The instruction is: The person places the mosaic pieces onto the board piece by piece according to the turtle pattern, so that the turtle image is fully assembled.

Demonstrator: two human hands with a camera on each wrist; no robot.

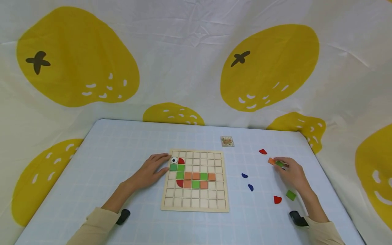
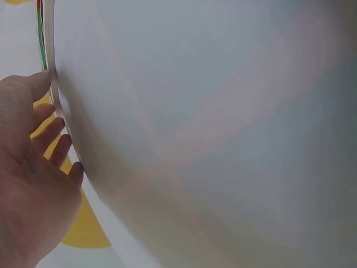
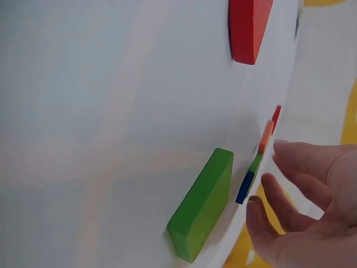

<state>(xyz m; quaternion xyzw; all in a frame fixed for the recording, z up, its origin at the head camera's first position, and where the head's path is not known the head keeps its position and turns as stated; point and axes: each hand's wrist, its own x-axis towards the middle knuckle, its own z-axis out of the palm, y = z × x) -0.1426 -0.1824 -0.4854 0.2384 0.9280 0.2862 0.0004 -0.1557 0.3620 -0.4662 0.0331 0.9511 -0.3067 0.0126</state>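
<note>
A wooden grid board (image 1: 195,203) lies mid-table, with an eye tile (image 1: 174,160) and several green, orange and red pieces set in its squares. My left hand (image 1: 150,170) rests at the board's left edge, fingers fairly straight and fingertips touching the rim. To the right, my right hand (image 1: 291,172) reaches over a small group of pieces: an orange square (image 1: 271,161), a green piece (image 1: 279,163) and a dark blue piece (image 3: 245,187). In the right wrist view these lie just beyond loosely bent, parted fingers. The hand partly covers the green and blue ones in the head view.
Near my right wrist lie a green square (image 1: 291,195) and a red quarter-circle (image 1: 277,199). Another red piece (image 1: 262,151) sits farther back. Two blue half-circles (image 1: 244,175) lie between board and right hand. A small picture card (image 1: 227,141) is behind the board.
</note>
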